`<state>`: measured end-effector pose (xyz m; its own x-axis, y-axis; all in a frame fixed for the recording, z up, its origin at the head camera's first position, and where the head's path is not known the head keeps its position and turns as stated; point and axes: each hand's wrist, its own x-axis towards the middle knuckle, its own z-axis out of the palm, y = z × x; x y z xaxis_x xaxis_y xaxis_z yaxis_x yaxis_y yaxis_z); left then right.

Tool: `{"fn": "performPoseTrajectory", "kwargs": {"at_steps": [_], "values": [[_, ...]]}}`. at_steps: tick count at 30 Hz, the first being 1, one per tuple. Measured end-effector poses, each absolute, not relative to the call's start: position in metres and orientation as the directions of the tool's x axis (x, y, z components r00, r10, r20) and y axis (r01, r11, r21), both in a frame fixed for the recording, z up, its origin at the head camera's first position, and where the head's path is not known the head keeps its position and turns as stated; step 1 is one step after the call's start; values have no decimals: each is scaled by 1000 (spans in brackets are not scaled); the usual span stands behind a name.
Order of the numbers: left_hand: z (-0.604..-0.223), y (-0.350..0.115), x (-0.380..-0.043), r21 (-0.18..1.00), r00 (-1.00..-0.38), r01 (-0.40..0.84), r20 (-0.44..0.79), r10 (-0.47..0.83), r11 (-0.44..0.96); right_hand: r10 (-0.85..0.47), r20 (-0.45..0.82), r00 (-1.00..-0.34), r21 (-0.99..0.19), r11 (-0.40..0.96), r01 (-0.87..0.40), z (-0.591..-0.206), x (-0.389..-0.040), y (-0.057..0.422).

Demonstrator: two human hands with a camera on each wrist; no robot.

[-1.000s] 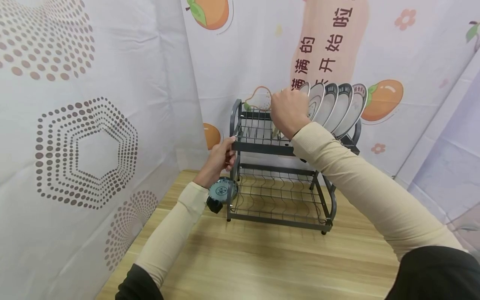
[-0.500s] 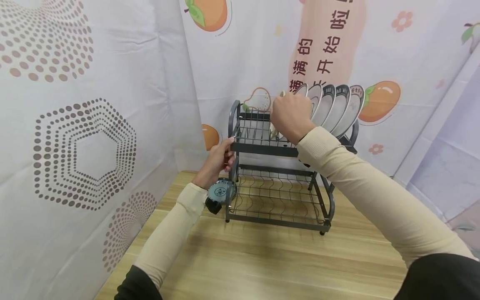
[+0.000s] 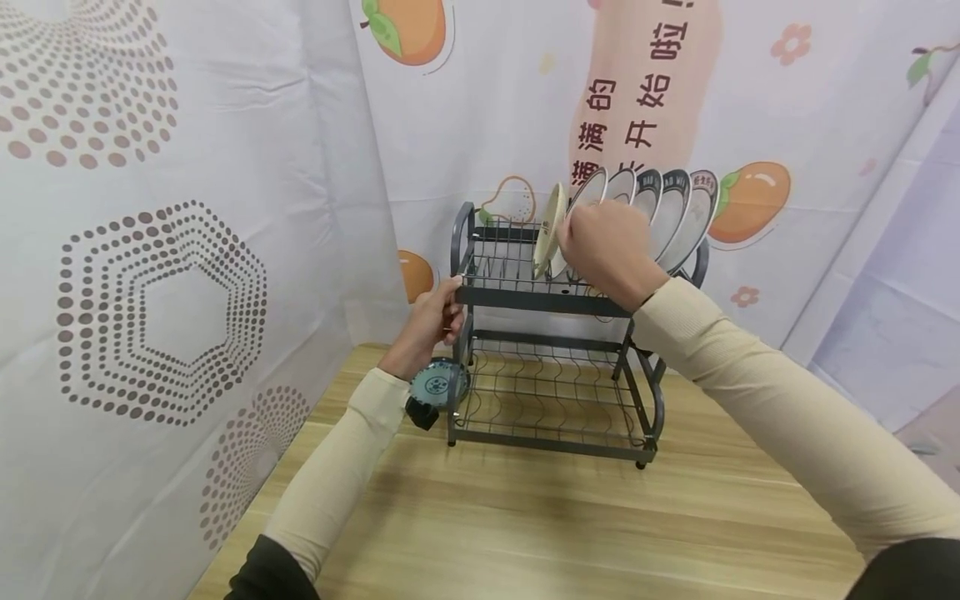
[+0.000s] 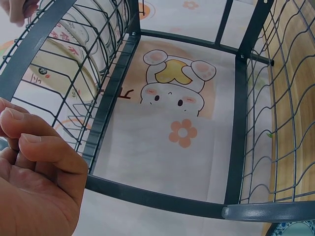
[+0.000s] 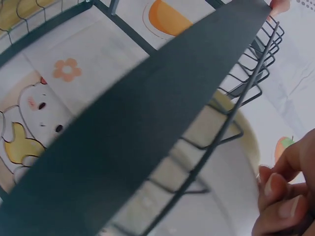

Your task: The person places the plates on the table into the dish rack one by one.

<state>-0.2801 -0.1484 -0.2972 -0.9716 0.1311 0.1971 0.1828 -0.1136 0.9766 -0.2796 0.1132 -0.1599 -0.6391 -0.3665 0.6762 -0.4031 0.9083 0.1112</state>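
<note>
My left hand (image 3: 426, 327) grips the front left corner of a dark two-tier dish rack (image 3: 540, 299), thumb on top and fingers curled below. In the left wrist view, its curled fingers (image 4: 54, 152) show beside the rack's frame. A pale yellow plate (image 3: 550, 232) stands on edge in the upper tier, left of several white plates (image 3: 697, 212) with dark-patterned rims. My right hand (image 3: 611, 250) is above the front of the upper tier, hiding parts of the white plates. In the right wrist view, its loosely bent fingers (image 5: 275, 191) are right beside a plate's edge.
The rack's lower tier (image 3: 555, 392) has wavy wire dividers. On the wooden table (image 3: 525, 517), a blue patterned dish (image 3: 437, 383) lies left of the rack, partly behind the left wrist. Printed cloths (image 3: 480, 100) hang close behind and to the left.
My right hand has moved to the right, off the yellow plate, which now shows upright in the upper tier. My left hand stays at the rack's corner.
</note>
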Motion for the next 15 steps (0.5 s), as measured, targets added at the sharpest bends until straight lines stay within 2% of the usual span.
{"fn": "performPoseTrajectory", "kwargs": {"at_steps": [5, 15], "values": [[-297, -149, -280, 976, -970, 188, 202, 135, -111, -386, 719, -578, 68, 867, -494, -167, -272, 132], [-297, -149, -279, 978, -973, 177, 190, 130, -106, -395, 773, -497, 79, 837, -542, -188, -260, 167]]}}
